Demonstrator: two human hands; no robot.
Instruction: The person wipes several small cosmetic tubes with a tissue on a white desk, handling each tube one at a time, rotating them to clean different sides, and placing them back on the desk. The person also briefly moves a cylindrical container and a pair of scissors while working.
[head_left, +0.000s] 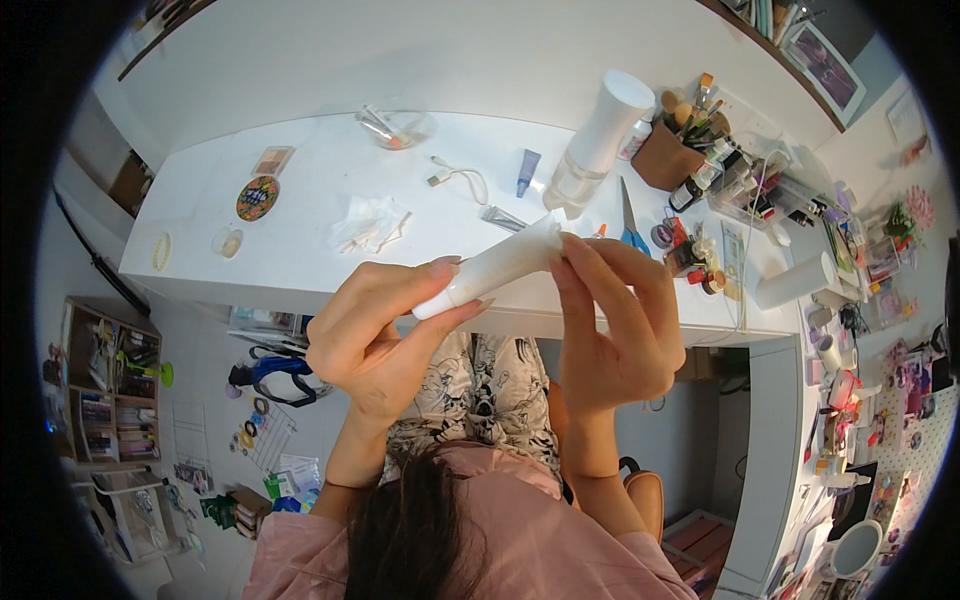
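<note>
A white squeeze tube (499, 266) is held slantwise above the front edge of the white desk (300, 225). My left hand (382, 322) grips its capped lower end between thumb and fingers. At the upper end, my right hand (619, 319) pinches the tube's crimped edge between thumb and fingertips. Behind the tube lie a silver tube (504, 218) and a small blue-purple tube (528, 172). To their right stands a spray bottle (596, 146) with clear liquid. Scissors (631, 217) with blue handles lie beyond my right hand, their handles partly hidden.
Crumpled white tissue (371, 223), a short white USB cable (459, 177) and a clear bowl (394, 131) are on the desk. Further left are a patterned round case (257, 198) and a small clear cup (226, 243). A brown brush holder (666, 157) and cosmetics crowd the right side.
</note>
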